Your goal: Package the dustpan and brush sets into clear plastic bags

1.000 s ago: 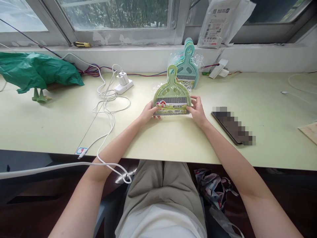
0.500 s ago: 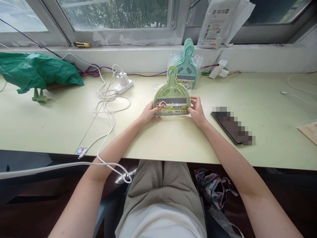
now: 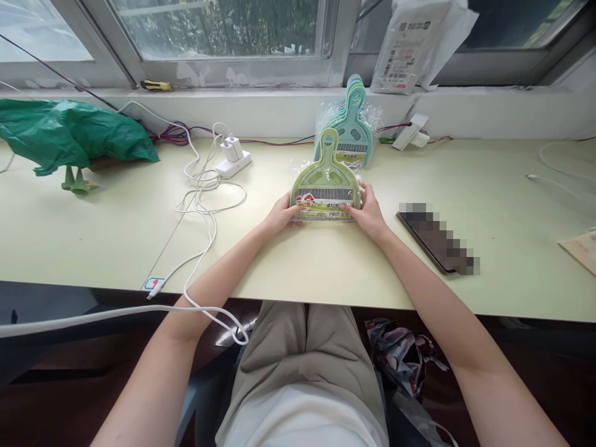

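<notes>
A small green dustpan-and-brush set (image 3: 326, 177) in clear wrapping, with a printed label along its lower edge, lies on the pale green table (image 3: 93, 230) in front of me. My left hand (image 3: 280, 214) grips its lower left corner. My right hand (image 3: 369, 210) grips its lower right corner, fingers reaching onto the label. Behind it, a wrapped stack of teal sets (image 3: 351, 124) leans against the wall under the window.
White cables and a charger block (image 3: 231, 155) lie to the left. A green plastic bag (image 3: 69, 133) sits far left. A dark phone (image 3: 437, 239) lies to the right. A white parcel (image 3: 412, 43) rests on the sill.
The green set has tipped down flatter toward the table, and my right fingers have slid further in over its label.
</notes>
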`<action>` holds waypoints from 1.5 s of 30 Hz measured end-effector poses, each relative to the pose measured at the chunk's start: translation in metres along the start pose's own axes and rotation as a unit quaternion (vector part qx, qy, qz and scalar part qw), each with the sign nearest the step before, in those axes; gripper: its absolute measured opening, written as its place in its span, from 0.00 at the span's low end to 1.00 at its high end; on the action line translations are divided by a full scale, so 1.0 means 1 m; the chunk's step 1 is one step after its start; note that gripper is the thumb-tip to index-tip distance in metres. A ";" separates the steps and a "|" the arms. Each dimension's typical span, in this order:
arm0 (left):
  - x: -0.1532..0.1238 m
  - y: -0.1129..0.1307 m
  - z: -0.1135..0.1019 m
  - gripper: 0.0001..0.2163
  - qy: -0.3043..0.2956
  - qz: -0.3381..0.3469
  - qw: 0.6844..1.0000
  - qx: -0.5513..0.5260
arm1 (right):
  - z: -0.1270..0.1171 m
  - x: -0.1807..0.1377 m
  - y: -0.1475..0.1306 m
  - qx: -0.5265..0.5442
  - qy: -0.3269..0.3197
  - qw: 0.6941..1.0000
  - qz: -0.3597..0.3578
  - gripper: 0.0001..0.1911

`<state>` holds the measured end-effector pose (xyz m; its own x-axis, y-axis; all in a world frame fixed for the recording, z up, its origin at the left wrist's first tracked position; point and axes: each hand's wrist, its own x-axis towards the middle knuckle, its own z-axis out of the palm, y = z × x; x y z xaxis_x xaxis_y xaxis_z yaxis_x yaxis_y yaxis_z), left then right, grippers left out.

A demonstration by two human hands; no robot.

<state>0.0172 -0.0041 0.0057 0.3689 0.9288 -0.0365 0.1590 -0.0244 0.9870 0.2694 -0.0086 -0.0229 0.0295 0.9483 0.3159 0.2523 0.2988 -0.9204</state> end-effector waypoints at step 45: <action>0.025 -0.026 -0.046 0.12 0.087 0.086 0.982 0.141 | -0.007 0.144 0.065 -0.342 0.271 0.898 0.057 0.23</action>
<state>-0.0195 0.0368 -0.0133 0.2544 0.9505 0.1787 0.3646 -0.2654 0.8925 0.2970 0.1464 -0.0351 0.5124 0.7223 0.4644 0.7469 -0.1079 -0.6561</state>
